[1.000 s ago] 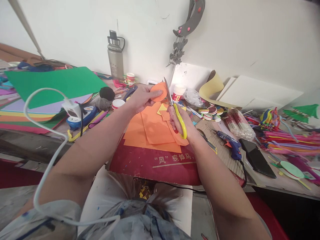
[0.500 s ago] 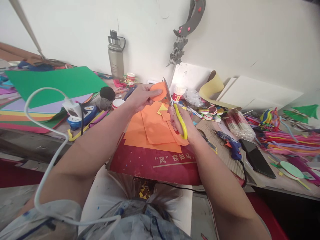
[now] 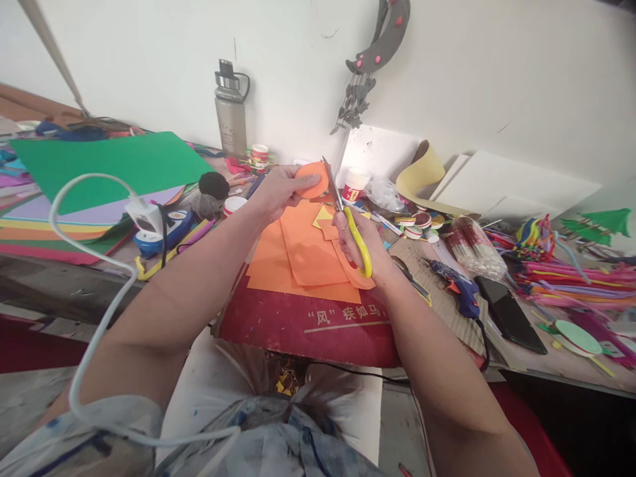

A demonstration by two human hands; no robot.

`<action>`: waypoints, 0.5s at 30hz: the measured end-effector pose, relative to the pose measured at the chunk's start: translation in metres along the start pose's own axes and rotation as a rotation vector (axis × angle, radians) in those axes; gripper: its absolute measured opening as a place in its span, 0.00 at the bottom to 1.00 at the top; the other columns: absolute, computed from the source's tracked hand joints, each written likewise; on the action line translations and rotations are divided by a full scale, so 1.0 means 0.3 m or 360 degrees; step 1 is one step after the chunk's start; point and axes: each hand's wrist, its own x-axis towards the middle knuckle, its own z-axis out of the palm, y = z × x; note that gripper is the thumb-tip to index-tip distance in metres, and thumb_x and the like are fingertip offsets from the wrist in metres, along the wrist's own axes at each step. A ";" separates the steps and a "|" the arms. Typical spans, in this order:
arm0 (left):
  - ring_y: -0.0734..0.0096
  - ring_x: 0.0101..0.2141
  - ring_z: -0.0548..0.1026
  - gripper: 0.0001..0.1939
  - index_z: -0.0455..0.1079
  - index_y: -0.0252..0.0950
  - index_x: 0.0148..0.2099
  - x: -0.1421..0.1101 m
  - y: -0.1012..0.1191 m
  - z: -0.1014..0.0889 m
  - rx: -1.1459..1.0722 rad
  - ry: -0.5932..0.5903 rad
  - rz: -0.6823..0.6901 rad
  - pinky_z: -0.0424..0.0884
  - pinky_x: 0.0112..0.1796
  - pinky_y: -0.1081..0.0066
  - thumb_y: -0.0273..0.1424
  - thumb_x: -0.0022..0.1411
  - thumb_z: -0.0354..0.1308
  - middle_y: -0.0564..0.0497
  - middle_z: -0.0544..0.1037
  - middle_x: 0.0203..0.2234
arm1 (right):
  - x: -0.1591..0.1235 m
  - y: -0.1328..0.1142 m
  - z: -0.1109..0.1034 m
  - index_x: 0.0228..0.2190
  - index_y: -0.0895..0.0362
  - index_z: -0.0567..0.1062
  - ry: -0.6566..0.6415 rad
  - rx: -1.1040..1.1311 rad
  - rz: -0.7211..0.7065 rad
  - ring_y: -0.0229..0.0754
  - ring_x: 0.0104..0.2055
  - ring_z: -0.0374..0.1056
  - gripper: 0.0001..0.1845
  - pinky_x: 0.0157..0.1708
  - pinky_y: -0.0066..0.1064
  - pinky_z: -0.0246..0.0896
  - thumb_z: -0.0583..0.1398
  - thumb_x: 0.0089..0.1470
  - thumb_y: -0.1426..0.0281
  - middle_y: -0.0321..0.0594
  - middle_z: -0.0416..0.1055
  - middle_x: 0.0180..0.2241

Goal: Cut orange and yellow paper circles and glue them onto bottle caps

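My left hand (image 3: 278,192) pinches a round orange paper piece (image 3: 311,180) held up above the table. My right hand (image 3: 358,246) grips yellow-handled scissors (image 3: 348,215), thumb and fingers through the loops. The blades point up and away, and their tip lies against the right edge of the orange piece. Below both hands lie several orange paper sheets (image 3: 303,258) on a red board (image 3: 308,328) printed with white characters.
Green and coloured paper sheets (image 3: 109,165) are stacked at left, with a blue-white tool (image 3: 159,228) and white cable (image 3: 89,265). A grey bottle (image 3: 231,109) stands by the wall. At right lie a blue glue gun (image 3: 460,288), a black phone (image 3: 509,313), pipe cleaners (image 3: 571,275) and tape rolls (image 3: 420,222).
The orange piece has been turned a little in my left hand and drawn slightly left. The scissors have shifted slightly up along its edge. Both arms stay in place.
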 end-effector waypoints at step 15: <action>0.75 0.22 0.78 0.17 0.80 0.31 0.36 -0.006 -0.006 0.001 0.0104 -0.0085 -0.0036 0.61 0.20 0.77 0.38 0.58 0.80 0.46 0.83 0.25 | -0.002 -0.003 0.000 0.37 0.51 0.68 -0.0012 0.0014 -0.0018 0.38 0.27 0.59 0.35 0.24 0.29 0.57 0.59 0.63 0.31 0.32 0.61 0.27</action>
